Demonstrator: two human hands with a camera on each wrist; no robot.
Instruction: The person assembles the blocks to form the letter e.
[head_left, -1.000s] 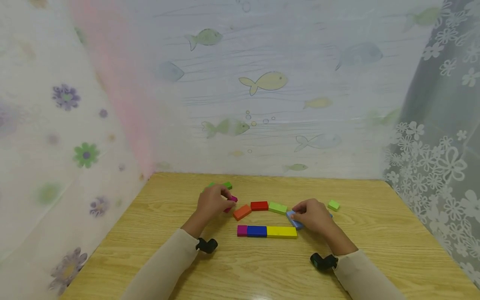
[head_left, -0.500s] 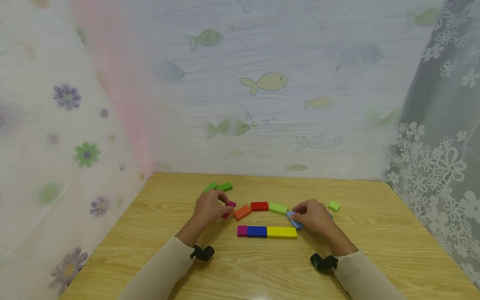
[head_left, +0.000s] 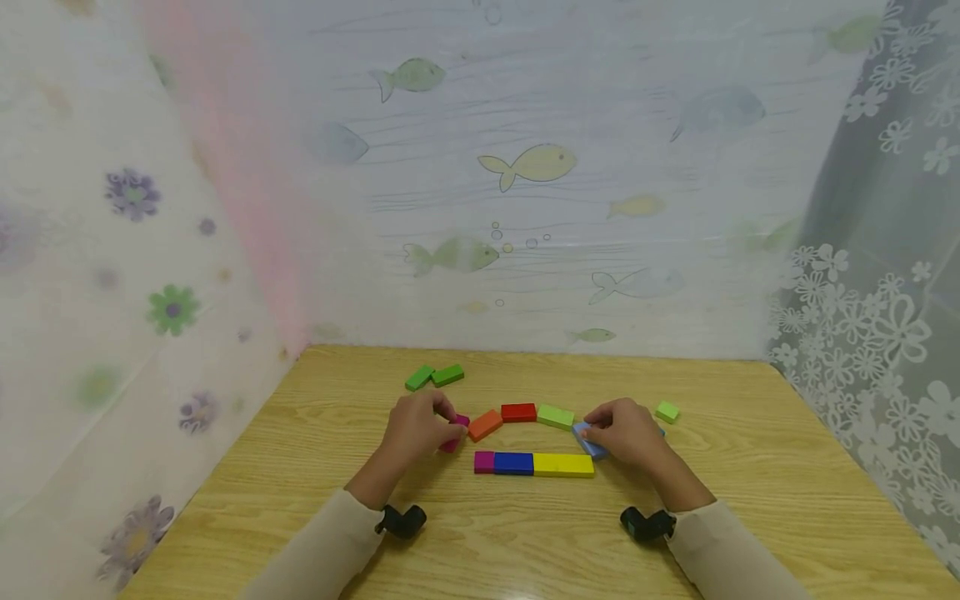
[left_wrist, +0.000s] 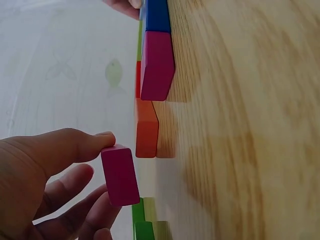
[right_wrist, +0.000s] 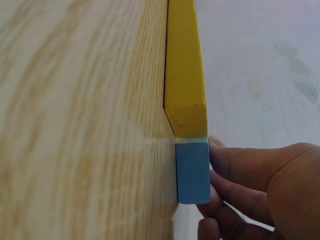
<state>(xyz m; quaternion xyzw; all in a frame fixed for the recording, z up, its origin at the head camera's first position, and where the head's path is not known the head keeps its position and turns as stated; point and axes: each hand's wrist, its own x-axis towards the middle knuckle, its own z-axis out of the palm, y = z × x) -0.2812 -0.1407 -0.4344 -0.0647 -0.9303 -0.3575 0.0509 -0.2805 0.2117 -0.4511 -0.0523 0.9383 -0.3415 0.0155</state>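
Observation:
My left hand (head_left: 417, 432) pinches a magenta block (left_wrist: 120, 176) between thumb and fingers, at the left end of a curved line of blocks. Beside it in that curve lie an orange block (head_left: 485, 425), a red block (head_left: 518, 412) and a light green block (head_left: 556, 417). At the curve's right end my right hand (head_left: 628, 430) grips a light blue block (right_wrist: 193, 173), which stands against the table in the right wrist view. Nearer me runs a straight row: a small magenta block (head_left: 484, 462), a dark blue block (head_left: 513, 463) and a yellow block (head_left: 564, 465).
Two green blocks (head_left: 447, 375) lie behind my left hand. A small lime block (head_left: 667, 412) sits to the right, with a bit of blue (head_left: 662, 432) showing past my right hand. The wooden table (head_left: 495, 542) meets a fish-patterned curtain (head_left: 525, 275) at its back edge.
My left hand has come toward me and slightly left with the magenta block, uncovering the two green blocks behind it. The right hand stays on the light blue block.

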